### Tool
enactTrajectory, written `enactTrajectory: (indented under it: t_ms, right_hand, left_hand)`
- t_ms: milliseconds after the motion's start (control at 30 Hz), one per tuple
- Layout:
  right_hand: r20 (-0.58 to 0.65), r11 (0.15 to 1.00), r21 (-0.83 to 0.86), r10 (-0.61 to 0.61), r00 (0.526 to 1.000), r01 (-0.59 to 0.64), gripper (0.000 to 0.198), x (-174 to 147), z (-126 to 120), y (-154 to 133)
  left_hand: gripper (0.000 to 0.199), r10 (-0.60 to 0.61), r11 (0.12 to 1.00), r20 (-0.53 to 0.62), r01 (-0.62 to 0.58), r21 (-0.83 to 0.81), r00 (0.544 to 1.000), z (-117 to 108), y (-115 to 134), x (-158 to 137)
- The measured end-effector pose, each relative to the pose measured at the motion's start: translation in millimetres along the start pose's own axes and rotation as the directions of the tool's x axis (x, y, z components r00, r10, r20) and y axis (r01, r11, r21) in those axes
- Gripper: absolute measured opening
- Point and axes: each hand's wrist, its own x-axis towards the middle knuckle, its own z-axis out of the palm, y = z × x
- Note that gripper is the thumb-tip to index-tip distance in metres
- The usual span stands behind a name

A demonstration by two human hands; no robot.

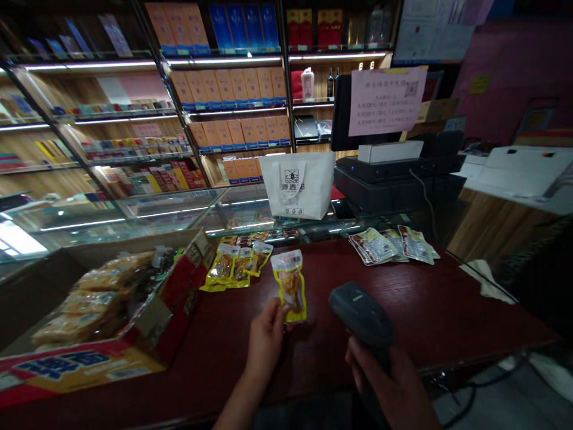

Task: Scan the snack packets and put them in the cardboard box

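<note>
My left hand (pixel 267 328) pinches the lower left edge of a snack packet (pixel 292 286), a clear pouch with a yellow border and a barcode on its white top. In my right hand (pixel 380 376) is a dark barcode scanner (pixel 362 313), gripped by its handle, its head pointing up and left toward the packet. Several similar yellow-edged packets (pixel 228 266) lie just left of the held one. Farther off to the right, several flat white-and-red food packets (pixel 380 245) rest in an overlapping row on the dark red counter (pixel 322 352).
An open cardboard box (pixel 147 328) of wrapped foods occupies the counter's left. A white paper bag (pixel 298 185) stands on the glass display case (pixel 179 209) behind. At the back right is a monitor (pixel 342 113) with a pink notice (pixel 385 101). Stocked shelves line the wall.
</note>
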Motion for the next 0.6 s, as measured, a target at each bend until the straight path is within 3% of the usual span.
enactTrajectory:
  t_ms: [133,200,333,467,600]
  right_hand:
    - [-0.015,1.000,0.014,0.025,1.000,-0.025,0.054,3.3,-3.6,6.8]
    - [-0.012,1.000,0.009,0.023,1.000,-0.023,0.053,4.9,-6.8,9.8]
    - [-0.016,0.999,0.008,0.033,0.999,-0.033,0.053,8.0,-13.7,14.4]
    - [-0.028,1.000,0.018,0.026,0.999,-0.025,0.053,11.4,-20.2,19.3]
    - [-0.028,0.999,0.021,0.032,0.999,-0.032,0.053,14.1,-25.7,23.6]
  left_hand:
    - [0.029,-0.103,0.995,-0.119,0.104,0.003,0.988,-30.8,2.1,55.1]
    - [0.022,-0.136,0.976,-0.187,0.164,0.141,0.973,-53.4,7.6,86.6]
    - [0.010,-0.213,0.846,-0.263,0.313,0.433,0.941,-92.6,21.2,138.3]
    - [0.010,-0.294,0.743,-0.270,0.397,0.539,0.917,-106.9,27.2,161.3]
    - [0.016,-0.296,0.628,-0.265,0.395,0.671,0.918,-113.9,37.5,160.2]
